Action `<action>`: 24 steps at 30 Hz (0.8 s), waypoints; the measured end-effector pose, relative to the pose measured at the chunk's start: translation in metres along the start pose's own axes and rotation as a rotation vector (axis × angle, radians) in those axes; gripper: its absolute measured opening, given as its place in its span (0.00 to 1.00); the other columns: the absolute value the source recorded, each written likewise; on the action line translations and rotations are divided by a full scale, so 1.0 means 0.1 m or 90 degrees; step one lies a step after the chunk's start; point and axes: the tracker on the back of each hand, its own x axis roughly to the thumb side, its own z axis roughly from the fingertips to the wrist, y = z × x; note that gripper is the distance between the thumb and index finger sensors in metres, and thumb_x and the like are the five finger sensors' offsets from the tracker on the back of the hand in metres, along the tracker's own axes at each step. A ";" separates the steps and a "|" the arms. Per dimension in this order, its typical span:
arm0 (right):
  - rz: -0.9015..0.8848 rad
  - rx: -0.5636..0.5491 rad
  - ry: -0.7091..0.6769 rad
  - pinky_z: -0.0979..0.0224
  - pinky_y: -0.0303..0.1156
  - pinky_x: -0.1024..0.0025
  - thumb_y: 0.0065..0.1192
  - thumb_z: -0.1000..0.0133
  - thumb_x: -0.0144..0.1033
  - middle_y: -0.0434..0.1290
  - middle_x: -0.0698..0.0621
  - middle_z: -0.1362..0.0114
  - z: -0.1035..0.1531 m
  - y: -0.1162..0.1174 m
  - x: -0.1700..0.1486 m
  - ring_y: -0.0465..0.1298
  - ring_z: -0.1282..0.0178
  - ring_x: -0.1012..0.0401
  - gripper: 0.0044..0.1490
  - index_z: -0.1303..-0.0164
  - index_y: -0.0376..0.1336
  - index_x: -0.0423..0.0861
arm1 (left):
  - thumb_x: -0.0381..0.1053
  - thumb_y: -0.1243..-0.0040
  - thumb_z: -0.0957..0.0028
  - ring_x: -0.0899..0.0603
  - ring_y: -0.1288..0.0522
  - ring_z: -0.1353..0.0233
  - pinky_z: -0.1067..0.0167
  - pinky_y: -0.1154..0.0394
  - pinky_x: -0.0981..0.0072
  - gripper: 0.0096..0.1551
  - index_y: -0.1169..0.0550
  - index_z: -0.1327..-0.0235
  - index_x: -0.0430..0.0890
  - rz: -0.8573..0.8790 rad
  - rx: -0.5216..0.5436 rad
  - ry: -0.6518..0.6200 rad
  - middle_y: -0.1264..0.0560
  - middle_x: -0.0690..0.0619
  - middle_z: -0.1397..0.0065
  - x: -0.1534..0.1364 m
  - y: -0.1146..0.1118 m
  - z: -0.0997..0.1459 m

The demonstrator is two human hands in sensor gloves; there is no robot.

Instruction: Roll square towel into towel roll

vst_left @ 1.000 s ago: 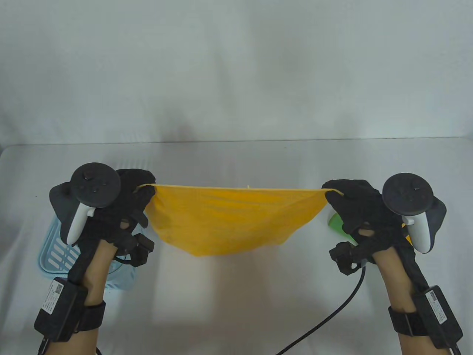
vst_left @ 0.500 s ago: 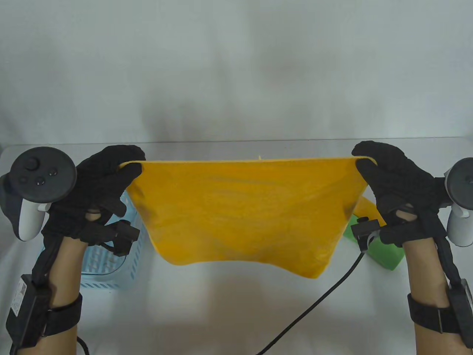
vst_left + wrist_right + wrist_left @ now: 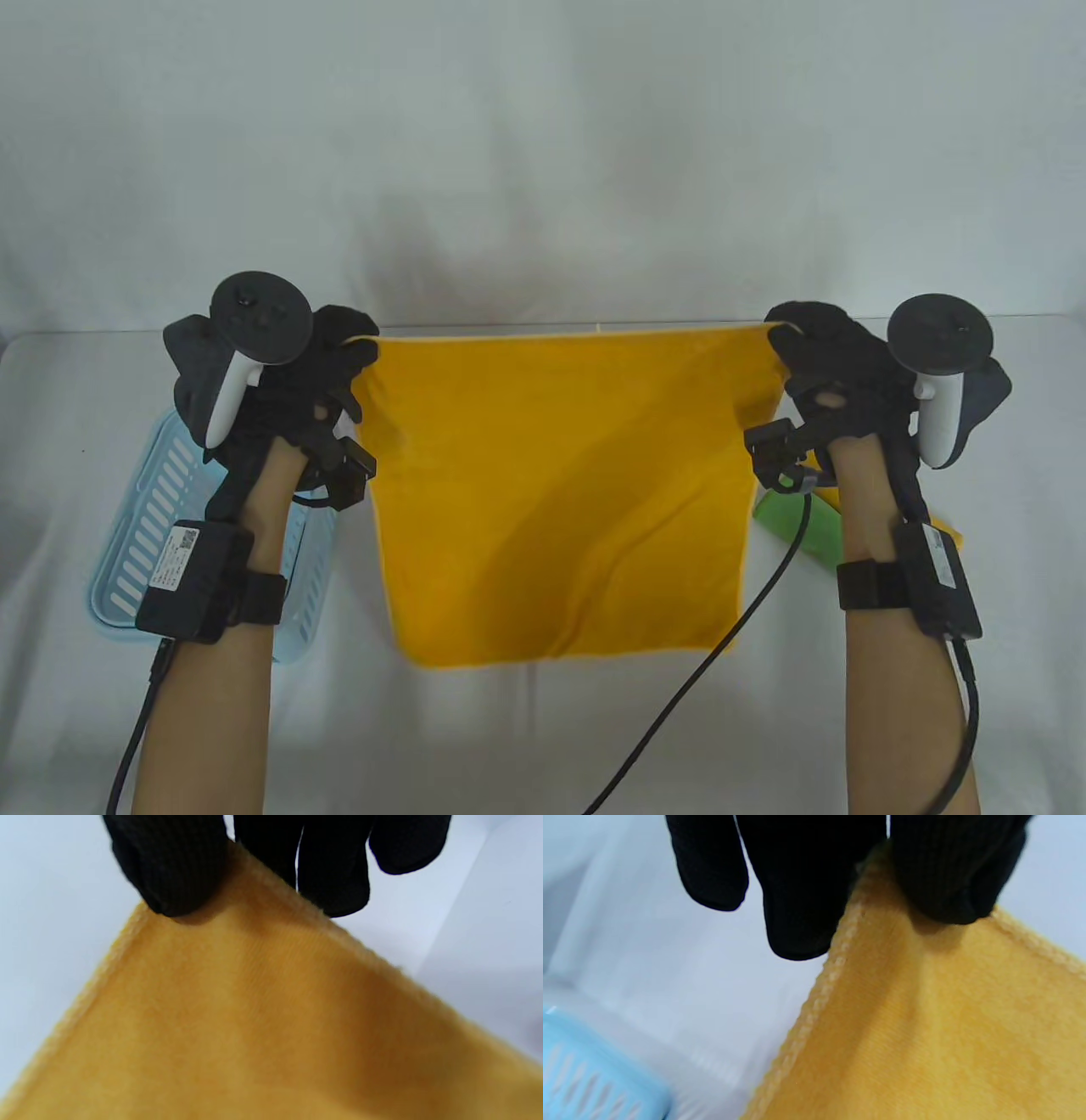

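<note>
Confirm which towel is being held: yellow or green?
The yellow towel: left hand and right hand pinch its far corners. The green one lies untouched.

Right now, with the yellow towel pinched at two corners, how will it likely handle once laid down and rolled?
Probably floppy: the yellow towel hangs limp between the left hand and right hand, with soft folds. It seems light, since corner pinches alone carry it. Its fuzzy weave and stitched hem suggest it will grip itself rather than slip while rolled.
</note>
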 end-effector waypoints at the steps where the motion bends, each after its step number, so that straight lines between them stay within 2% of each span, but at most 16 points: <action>1: -0.026 -0.002 -0.008 0.31 0.69 0.45 0.71 0.59 0.46 0.78 0.56 0.37 0.01 -0.05 0.06 0.77 0.36 0.52 0.23 0.53 0.74 0.64 | 0.56 0.33 0.60 0.48 0.16 0.37 0.30 0.28 0.44 0.21 0.16 0.52 0.65 0.009 0.010 -0.013 0.17 0.63 0.40 0.05 0.11 0.01; 4: -0.066 0.001 -0.039 0.30 0.68 0.45 0.71 0.59 0.46 0.77 0.56 0.36 0.05 -0.21 0.21 0.77 0.35 0.52 0.23 0.52 0.74 0.64 | 0.56 0.33 0.59 0.48 0.17 0.35 0.30 0.29 0.43 0.21 0.16 0.51 0.65 0.027 0.018 -0.041 0.18 0.63 0.39 0.16 0.33 0.07; 6: -0.039 0.002 -0.041 0.30 0.68 0.45 0.71 0.58 0.46 0.77 0.56 0.37 0.09 -0.21 0.17 0.76 0.34 0.51 0.23 0.51 0.73 0.63 | 0.56 0.34 0.59 0.47 0.17 0.35 0.30 0.29 0.43 0.21 0.16 0.51 0.65 0.023 0.004 -0.039 0.18 0.62 0.38 0.16 0.29 0.10; 7: -0.021 0.005 -0.036 0.30 0.68 0.45 0.70 0.58 0.46 0.77 0.56 0.36 0.10 -0.20 0.13 0.76 0.34 0.51 0.23 0.51 0.73 0.63 | 0.56 0.34 0.59 0.47 0.17 0.35 0.30 0.29 0.43 0.21 0.16 0.50 0.64 0.017 -0.005 -0.035 0.18 0.62 0.38 0.14 0.24 0.11; 11: 0.065 0.029 -0.004 0.30 0.68 0.45 0.70 0.58 0.46 0.78 0.57 0.37 0.17 -0.03 -0.25 0.77 0.34 0.51 0.23 0.51 0.73 0.62 | 0.56 0.34 0.59 0.47 0.17 0.35 0.30 0.28 0.43 0.21 0.16 0.51 0.64 -0.032 -0.059 -0.008 0.18 0.62 0.38 -0.07 -0.22 0.17; 14: 0.069 0.044 0.012 0.30 0.68 0.44 0.70 0.58 0.46 0.78 0.57 0.37 0.21 0.06 -0.51 0.77 0.34 0.50 0.23 0.51 0.73 0.61 | 0.55 0.34 0.59 0.47 0.17 0.35 0.30 0.28 0.43 0.21 0.16 0.51 0.63 -0.006 -0.095 0.012 0.18 0.62 0.38 -0.23 -0.49 0.24; 20: 0.084 0.108 0.030 0.30 0.68 0.44 0.70 0.57 0.45 0.78 0.57 0.36 0.32 0.16 -0.93 0.77 0.33 0.49 0.23 0.50 0.73 0.60 | 0.55 0.34 0.58 0.46 0.16 0.36 0.31 0.27 0.43 0.21 0.16 0.50 0.62 -0.006 -0.148 0.022 0.17 0.60 0.39 -0.43 -0.80 0.42; 24: 0.103 0.170 0.024 0.32 0.69 0.44 0.69 0.57 0.45 0.81 0.56 0.39 0.46 0.14 -1.22 0.79 0.36 0.50 0.23 0.50 0.73 0.59 | 0.55 0.33 0.59 0.46 0.14 0.39 0.33 0.26 0.44 0.21 0.16 0.50 0.61 -0.018 -0.212 -0.009 0.15 0.60 0.41 -0.59 -1.00 0.61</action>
